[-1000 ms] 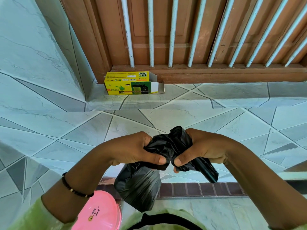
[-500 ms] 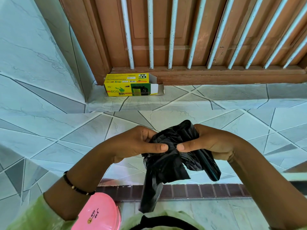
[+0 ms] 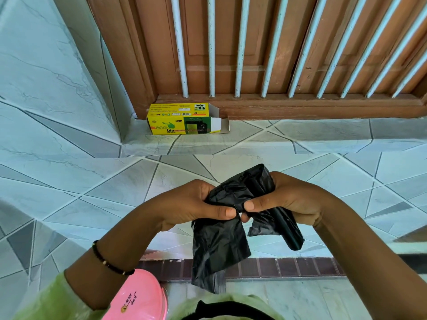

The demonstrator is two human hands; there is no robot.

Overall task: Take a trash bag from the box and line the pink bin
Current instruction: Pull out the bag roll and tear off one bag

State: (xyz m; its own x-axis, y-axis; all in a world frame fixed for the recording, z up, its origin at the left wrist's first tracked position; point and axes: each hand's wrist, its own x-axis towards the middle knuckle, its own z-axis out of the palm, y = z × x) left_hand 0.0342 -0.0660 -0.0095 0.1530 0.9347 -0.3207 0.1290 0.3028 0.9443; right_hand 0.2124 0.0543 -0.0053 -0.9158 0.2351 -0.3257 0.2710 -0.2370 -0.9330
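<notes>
A black trash bag [image 3: 219, 245] hangs in front of me, with the rest of the black roll [image 3: 286, 229] beside it. My left hand [image 3: 189, 204] pinches the hanging bag at its top edge. My right hand [image 3: 286, 199] grips the roll, thumb tip close to my left thumb. A gap shows between the bag and the roll below my thumbs. The yellow bag box [image 3: 182, 122] lies on the tiled ledge by the wooden door, its right flap open. The pink bin [image 3: 138, 299] shows at the bottom left, partly behind my left forearm.
A brown wooden door with pale metal bars [image 3: 240, 47] stands behind the ledge. A tiled wall [image 3: 46, 77] rises on the left. A dark brick strip [image 3: 288, 266] crosses the floor below my hands.
Both hands rose slightly. The crumpled black plastic has been pulled out, and the hanging bag now shows a split from the roll under my thumbs.
</notes>
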